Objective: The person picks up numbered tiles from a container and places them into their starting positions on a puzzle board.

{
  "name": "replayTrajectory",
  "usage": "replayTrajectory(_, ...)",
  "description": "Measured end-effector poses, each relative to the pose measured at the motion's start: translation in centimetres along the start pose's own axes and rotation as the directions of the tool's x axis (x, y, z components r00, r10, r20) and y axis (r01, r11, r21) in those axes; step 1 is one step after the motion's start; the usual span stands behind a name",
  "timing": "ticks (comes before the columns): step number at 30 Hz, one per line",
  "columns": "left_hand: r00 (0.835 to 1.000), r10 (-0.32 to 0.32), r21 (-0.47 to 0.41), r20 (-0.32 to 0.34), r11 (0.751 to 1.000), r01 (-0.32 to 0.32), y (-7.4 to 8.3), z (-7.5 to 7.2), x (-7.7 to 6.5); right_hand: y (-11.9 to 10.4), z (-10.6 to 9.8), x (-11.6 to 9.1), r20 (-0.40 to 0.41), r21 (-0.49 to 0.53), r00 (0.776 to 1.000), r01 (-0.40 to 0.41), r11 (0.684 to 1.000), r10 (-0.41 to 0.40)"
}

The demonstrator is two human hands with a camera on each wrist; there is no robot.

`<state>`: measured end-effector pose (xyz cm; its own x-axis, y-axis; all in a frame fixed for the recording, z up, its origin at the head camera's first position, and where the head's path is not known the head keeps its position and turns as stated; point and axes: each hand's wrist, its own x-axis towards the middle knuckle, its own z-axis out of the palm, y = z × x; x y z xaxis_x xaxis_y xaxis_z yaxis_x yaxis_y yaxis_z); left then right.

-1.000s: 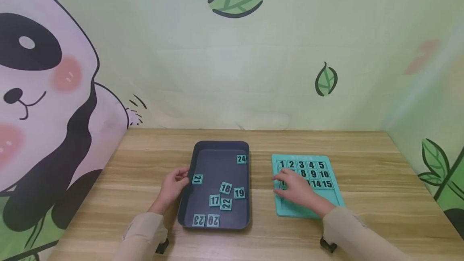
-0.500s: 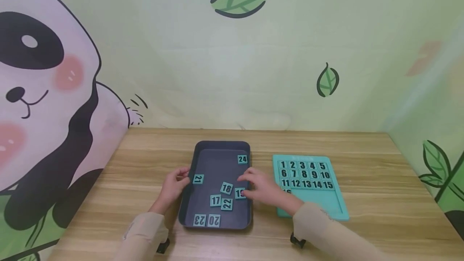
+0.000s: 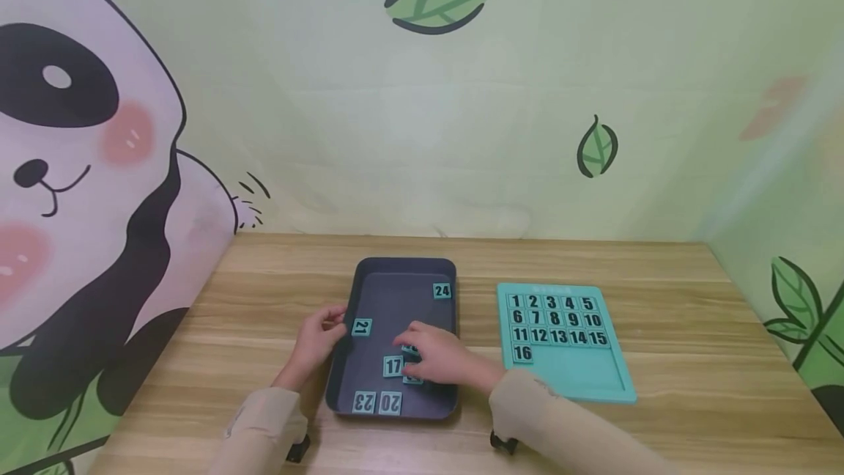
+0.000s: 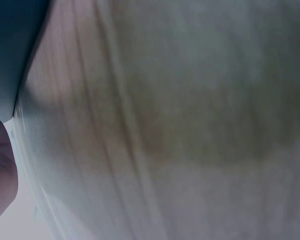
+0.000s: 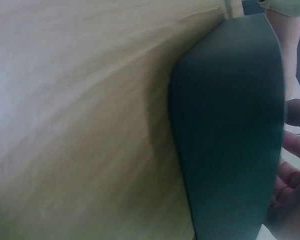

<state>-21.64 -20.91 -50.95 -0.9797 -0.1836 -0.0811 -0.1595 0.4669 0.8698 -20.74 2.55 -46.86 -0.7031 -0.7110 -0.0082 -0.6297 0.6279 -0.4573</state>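
In the tray (image 3: pixel 402 299), tile 17 (image 3: pixel 393 366) lies just left of the nearer right hand (image 3: pixel 438 355), spread above other tiles (image 3: pixel 414 380), while the left hand (image 3: pixel 318 339) is at the tray's edge, whether pinching it I cannot tell, and the tile looks square and teal with an upright black number.

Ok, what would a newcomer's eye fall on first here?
Probably the big printed panda, far left in the head view. Next, the turquoise board at right, showing 1 to 16, and the dark tray beside it, left hand at its left side, right hand over loose tiles.
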Motion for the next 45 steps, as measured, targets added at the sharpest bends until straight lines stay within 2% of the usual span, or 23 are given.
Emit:
replayTrajectory(9,1.000,-0.005,0.001,0.004,1.000,0.005,0.2,0.0,-0.2,-0.6,1.9,0.7,0.066,-0.070,0.997,-0.046,0.996,0.051)
replayTrajectory(24,1.000,0.001,-0.009,-0.001,1.000,-0.001,0.3,0.1,-0.2,-0.9,3.2,1.2,-0.017,-0.137,0.996,-0.094,0.986,0.093)
replayTrajectory(29,1.000,0.002,-0.002,0.004,1.000,-0.002,0.4,0.1,-0.2,-1.1,2.8,0.9,-0.032,-0.058,0.997,-0.078,0.995,0.076)
replayTrajectory(34,1.000,0.005,-0.001,0.005,1.000,-0.005,0.4,0.0,-0.2,-1.2,1.6,0.4,-0.076,0.010,0.997,-0.022,1.000,0.023)
replayTrajectory(45,1.000,0.004,-0.004,0.001,1.000,-0.004,0.3,0.0,-0.1,-0.4,-0.6,-1.3,-0.094,0.038,0.995,0.018,0.999,-0.015)
